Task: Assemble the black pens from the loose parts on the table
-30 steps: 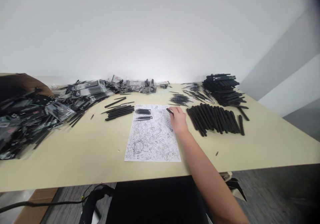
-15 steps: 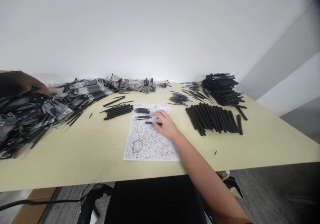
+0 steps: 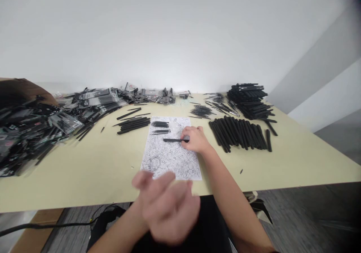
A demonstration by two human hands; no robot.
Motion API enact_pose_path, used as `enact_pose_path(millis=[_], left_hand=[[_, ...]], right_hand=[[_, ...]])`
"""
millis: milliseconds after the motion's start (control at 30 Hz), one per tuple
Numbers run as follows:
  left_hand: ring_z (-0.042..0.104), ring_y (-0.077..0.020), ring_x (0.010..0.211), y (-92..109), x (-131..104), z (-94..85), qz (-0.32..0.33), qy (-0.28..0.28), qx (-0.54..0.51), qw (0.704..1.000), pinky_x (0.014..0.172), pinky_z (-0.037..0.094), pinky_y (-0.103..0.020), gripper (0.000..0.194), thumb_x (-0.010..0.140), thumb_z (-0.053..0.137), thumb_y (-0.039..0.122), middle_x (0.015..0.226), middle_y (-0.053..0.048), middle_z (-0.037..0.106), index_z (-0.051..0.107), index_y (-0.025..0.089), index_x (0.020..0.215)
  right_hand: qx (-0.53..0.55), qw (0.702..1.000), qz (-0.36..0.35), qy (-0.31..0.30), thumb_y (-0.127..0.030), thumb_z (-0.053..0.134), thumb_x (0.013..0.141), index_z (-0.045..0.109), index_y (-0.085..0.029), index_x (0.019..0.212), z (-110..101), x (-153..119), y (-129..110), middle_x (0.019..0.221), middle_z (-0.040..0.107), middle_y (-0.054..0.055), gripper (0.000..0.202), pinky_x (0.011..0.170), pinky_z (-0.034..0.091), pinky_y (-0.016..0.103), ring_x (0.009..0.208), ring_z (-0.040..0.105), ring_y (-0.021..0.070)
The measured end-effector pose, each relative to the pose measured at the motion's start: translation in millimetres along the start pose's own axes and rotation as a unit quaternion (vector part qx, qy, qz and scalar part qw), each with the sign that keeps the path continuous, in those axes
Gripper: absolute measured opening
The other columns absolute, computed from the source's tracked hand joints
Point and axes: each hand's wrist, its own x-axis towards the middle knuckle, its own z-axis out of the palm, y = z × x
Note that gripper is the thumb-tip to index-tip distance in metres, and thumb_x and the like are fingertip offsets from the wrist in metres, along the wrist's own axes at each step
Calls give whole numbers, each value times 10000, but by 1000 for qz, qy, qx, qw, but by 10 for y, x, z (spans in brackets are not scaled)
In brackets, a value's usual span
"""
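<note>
On the scribbled sheet of paper (image 3: pixel 169 159) lies a black pen (image 3: pixel 172 140), pointing left. My right hand (image 3: pixel 196 138) is closed at its right end, with fingers and thumb curled round that end. My left hand (image 3: pixel 167 206) hangs blurred in front of the table's near edge, fingers partly bent; motion smears them, and I cannot see anything in it. Just above the pen are several thin dark refills (image 3: pixel 160 124) in a row, with a smaller group of refills (image 3: pixel 161 132) below them.
Black pens (image 3: pixel 134 125) lie left of the paper. A row of thick black pens (image 3: pixel 239 132) and a stacked pile (image 3: pixel 248 100) stand at right. Loose refills (image 3: pixel 202 111) lie behind. Plastic packets (image 3: pixel 96 97) heap at left beside a brown box (image 3: pixel 25 89).
My left hand has come into view from below. My right hand has drawn slightly right and down, its fingers now curled at the pen's right end.
</note>
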Motion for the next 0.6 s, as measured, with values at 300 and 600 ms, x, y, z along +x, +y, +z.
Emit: enact_pose_path(millis=[300,600], left_hand=[[686,-174,830,-1309,584,561,-90,-27,47,994,959,251,-429,153,994,541,308,880,22,766,668,261,923],[674,-222,931,-1695,52,836,-136,-199,-3,970,982,234,-470,350,1034,405,402,964,-63,777,720,248,1033]], right_hand=[[45,998,-29,28,-211,542,862,669,-207,974,69,30,-4,1082,691,55,170,864,278,366,1046,600,232],[63,996,-19,60,-262,493,969,634,-218,1086,138,58,13,1125,698,68,189,907,317,369,970,630,207]])
